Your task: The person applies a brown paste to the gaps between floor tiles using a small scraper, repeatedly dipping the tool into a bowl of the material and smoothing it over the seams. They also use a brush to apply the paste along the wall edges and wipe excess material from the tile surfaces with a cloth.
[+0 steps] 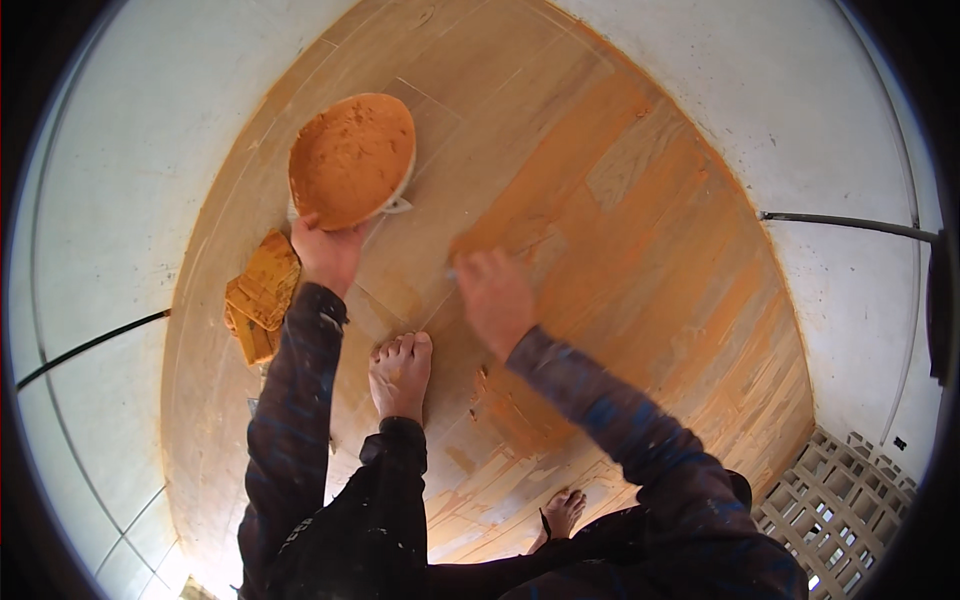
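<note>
My left hand (328,250) grips the near rim of a whitish bowl (402,190) with a small handle or lug on its side. Thick orange paste (352,155) fills the bowl, its surface rough and pitted. Slightly blurred, my right hand (495,298) is closed and held low over the wood-look plank floor (430,60), beside the edge of a smeared orange area. What its fingers hold is mostly hidden; a small pale edge shows by the fingertips. Orange paste is spread in broad streaks (545,165) over the floor to the right.
Yellow-brown, orange-stained folded pieces (262,290), perhaps sponges or cloths, lie left of my left forearm. My bare feet (400,375) stand on the floor. White walls (820,110) rise on both sides. A lattice block panel (835,510) is at the lower right. Small paste lumps (480,385) dot the floor.
</note>
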